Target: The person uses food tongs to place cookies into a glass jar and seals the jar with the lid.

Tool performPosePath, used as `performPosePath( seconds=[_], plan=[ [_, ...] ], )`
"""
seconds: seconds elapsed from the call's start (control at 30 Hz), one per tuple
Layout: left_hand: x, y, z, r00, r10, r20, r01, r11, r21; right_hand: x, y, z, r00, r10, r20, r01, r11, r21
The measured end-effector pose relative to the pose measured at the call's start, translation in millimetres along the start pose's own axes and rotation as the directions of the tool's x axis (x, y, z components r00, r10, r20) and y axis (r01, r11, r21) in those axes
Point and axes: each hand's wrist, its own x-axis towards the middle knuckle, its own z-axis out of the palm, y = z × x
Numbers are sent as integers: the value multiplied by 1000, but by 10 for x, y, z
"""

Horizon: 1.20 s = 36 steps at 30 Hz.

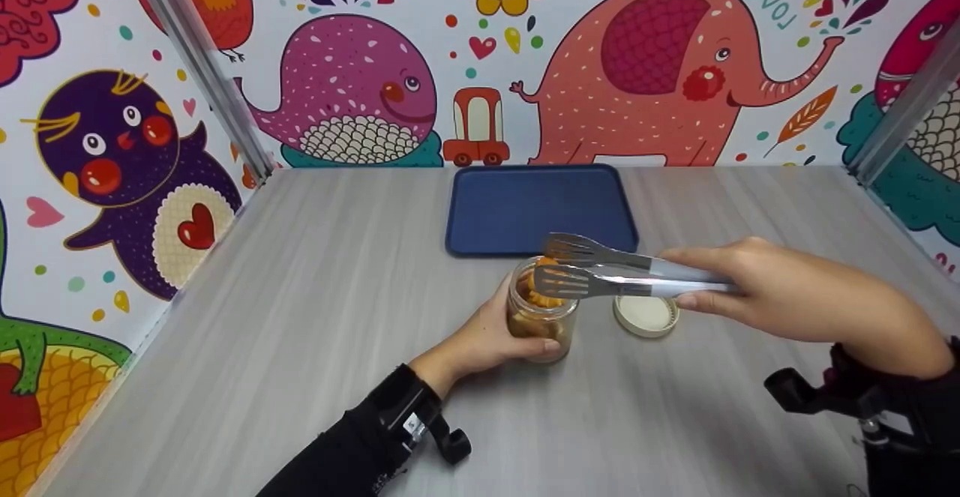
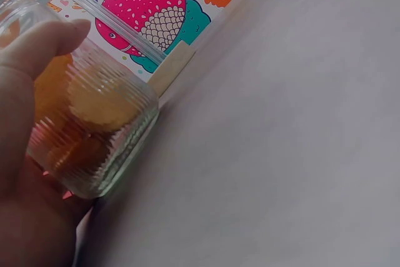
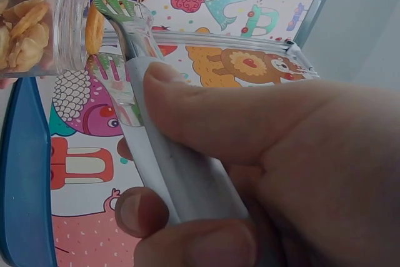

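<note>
My left hand (image 1: 487, 336) grips a glass jar (image 1: 541, 332) round its side, with the thumb at the front. The jar is uncapped and holds several round, cookie-like pieces (image 3: 28, 35), pale to orange-brown. My right hand (image 1: 780, 287) holds metal tongs (image 1: 637, 281) with slotted tips and grey-white handles. Between the tong tips, right at the jar's mouth, is an orange-brown round cookie (image 3: 94, 30). In the left wrist view the jar (image 2: 94, 110) appears tilted, with ribbed glass and its base near the tabletop. Whether the base touches is unclear.
A cream round lid (image 1: 646, 314) lies on the grey wood-grain table (image 1: 337, 294), right of the jar. Behind the jar, by the back wall, lies a blue tray (image 1: 540, 208). Cartoon-printed panels (image 1: 345, 85) enclose the table at the back and sides.
</note>
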Motion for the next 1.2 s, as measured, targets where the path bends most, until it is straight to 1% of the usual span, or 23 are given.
performPosePath(
  seconds=[0.13,0.37,0.7,0.77,0.83,0.9,1.0,1.1,1.2],
  plan=[
    [4,4,-1,1000,-3,1,3,1000,1,6,-7,5,1000,0,-12,0,1000,-7],
    [-4,15,2,1000,-12,-6,12,1000,13,4,-3,3,999,-18,-44,19,1000,19],
    [-3,10,3,1000,-8,-3,8,1000,15,-1,-4,-12,997,-43,-60,43,999,14],
    [-3,9,1,1000,-3,1,3,1000,11,-2,13,-19,997,-34,-75,35,999,13],
    [-2,11,-1,1000,9,6,-9,1000,5,-2,44,-29,995,-8,-103,9,1000,12],
    [-2,7,-2,1000,19,6,-19,1000,2,5,96,-43,989,28,-142,-28,1000,-1],
    [-2,-3,0,1000,30,6,-30,1000,5,19,217,-65,975,65,-213,-72,997,-25],
    [2,-12,5,999,40,5,-40,999,9,45,376,-90,958,80,-275,-99,993,-57],
    [6,-12,10,999,48,6,-48,999,2,92,549,-110,944,108,-313,-131,990,-55]
  ],
)
